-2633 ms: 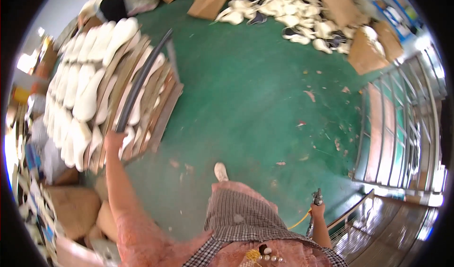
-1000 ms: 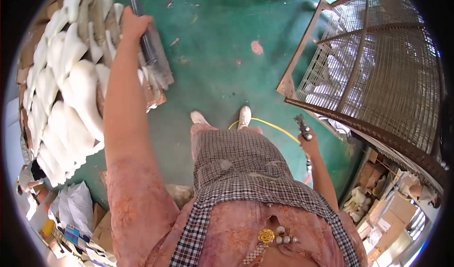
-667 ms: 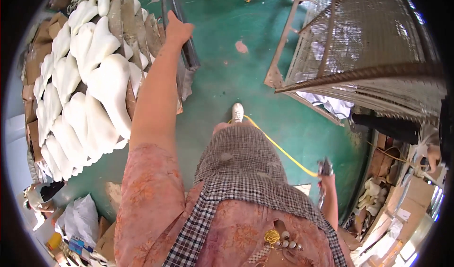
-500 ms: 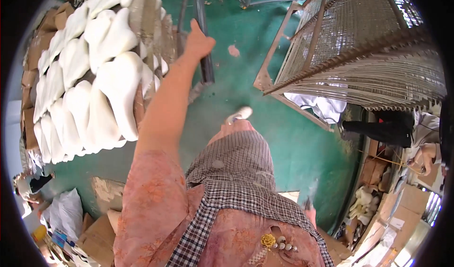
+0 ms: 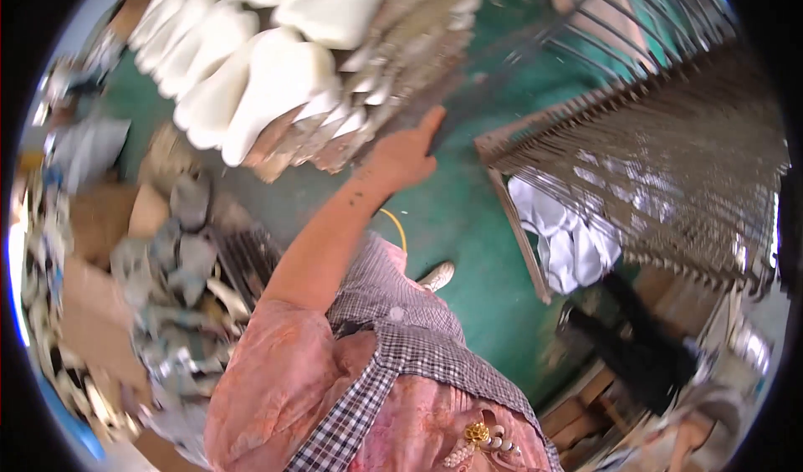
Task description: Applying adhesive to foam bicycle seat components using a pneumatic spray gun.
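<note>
My left arm reaches forward, and my left hand point(image 5: 406, 156) is closed round a dark metal post point(image 5: 436, 141), blurred by motion. Just left of that hand stands a rack loaded with rows of smooth white rounded pieces point(image 5: 280, 74), which look like moulded foam. Ragged brownish layers point(image 5: 410, 53) show along the side of the rack nearest my hand. My right hand is out of sight.
At the right stands a tall metal rack point(image 5: 636, 129) of many thin rods, with white pieces point(image 5: 569, 233) low beside it. A person in dark trousers point(image 5: 631, 346) is at the lower right. Cardboard boxes point(image 5: 96, 313) and heaped scraps point(image 5: 180, 271) lie at the left.
My view has turned, and the white-piece rack now sits higher and farther right in it. My left hand appears lower and more to the right. My right hand has left view.
</note>
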### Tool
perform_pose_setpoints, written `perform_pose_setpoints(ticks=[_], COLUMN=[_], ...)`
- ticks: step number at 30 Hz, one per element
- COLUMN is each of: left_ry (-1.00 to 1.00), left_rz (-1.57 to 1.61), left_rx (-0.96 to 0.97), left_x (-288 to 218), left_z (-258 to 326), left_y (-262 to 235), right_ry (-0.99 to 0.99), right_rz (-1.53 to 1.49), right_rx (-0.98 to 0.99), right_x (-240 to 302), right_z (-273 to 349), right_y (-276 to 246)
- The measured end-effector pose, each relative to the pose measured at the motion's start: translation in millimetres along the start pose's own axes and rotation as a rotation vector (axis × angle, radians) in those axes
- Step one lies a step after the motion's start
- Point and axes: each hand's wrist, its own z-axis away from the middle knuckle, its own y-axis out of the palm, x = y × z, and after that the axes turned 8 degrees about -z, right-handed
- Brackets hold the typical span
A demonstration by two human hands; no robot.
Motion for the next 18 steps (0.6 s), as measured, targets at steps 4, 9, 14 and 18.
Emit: perform_pose_setpoints(ticks=[4,9,14,18], left_ry=[-0.193,-0.369,-0.196,-0.174], left_rz=[-0.065,-0.120,-0.275,-0.364], left_rx=[0.033,-0.112,-0.207,-0.251], left_x=[-28.4,-24.5,-8.4,9.6], left_z=[96.3,181.9,210.3,241.1], left_y=[23.4,33.3,70.1,71.7], right_ry=[-0.090,-0.140,-0.124,-0.008], right_rz=[0.129,0.244,0.232,0.098], right_rx=[0.144,0.272,0.373,0.440], right_x=[36.7,82.3,79.9,10.2], right_z=[-87.0,-155.6,-204.6,-202.2], right_y=[-67.2,-84.7,-40.8,26.6])
